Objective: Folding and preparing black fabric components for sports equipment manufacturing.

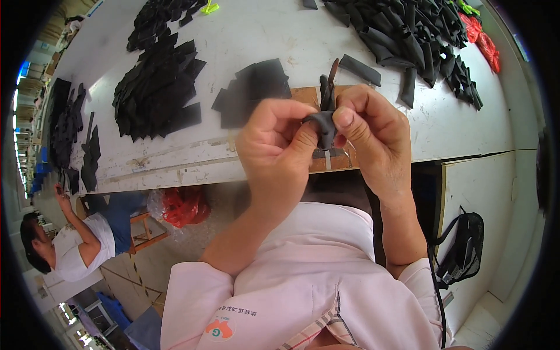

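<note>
— Where does the work stand right now?

— Mid-piece, I'd say. The left hand [274, 146] and the right hand [370, 131] are raised together above the near edge of the white counter [251, 29], and between them sits one small dark fabric piece [324, 125]. Both grips are closed on it: the left thumb and fingers pinch its left side, the right thumb presses on its right side with the fingers curled behind.

— Is it being folded or turned?

— The piece bulges and wrinkles between the thumbs, with a narrow tail standing up above the fingers, so it looks part-way shaped rather than finished. Whether that tail is fabric or a slim tool I can't tell for sure; the view is too small there.

— How much is done, how much is left?

— Judging by the piles, plenty either way. A flat stack of black pieces [254, 87] lies just beyond the hands, a larger fanned heap [157, 87] sits to the left, and a big loose mound of black strips [408, 35] fills the far right, with some red pieces [481, 38] at its edge. I can't say which heap is finished stock and which is waiting.

— Anyone else nearby?

— A seated person in a white top [70, 245] at the lower left, well apart from these hands.
</note>
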The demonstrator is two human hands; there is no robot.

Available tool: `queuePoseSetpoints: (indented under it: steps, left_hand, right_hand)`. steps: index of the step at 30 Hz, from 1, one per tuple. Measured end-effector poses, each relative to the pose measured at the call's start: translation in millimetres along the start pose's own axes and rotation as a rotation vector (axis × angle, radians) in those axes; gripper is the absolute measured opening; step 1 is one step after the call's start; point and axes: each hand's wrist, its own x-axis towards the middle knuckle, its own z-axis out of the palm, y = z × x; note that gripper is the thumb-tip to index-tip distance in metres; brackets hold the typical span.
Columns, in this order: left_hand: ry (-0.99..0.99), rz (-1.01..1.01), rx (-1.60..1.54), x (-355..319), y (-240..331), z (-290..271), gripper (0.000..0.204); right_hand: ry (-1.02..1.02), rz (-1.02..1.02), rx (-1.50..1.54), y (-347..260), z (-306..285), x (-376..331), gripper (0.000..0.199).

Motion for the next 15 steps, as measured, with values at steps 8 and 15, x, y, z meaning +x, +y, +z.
queuePoseSetpoints:
  steps: [8, 15]
  left_hand:
    - [-0.576, -0.557, -1.201, 38, 41, 3, 0.034]
    - [-0.413, -0.729, -1.197, 62, -42, -33, 0.020]
  right_hand:
    - [-0.154, 0.133, 0.113, -53, 2, 25, 0.025]
    - [-0.205, 0.513, 0.272, 40, -31, 50, 0.028]
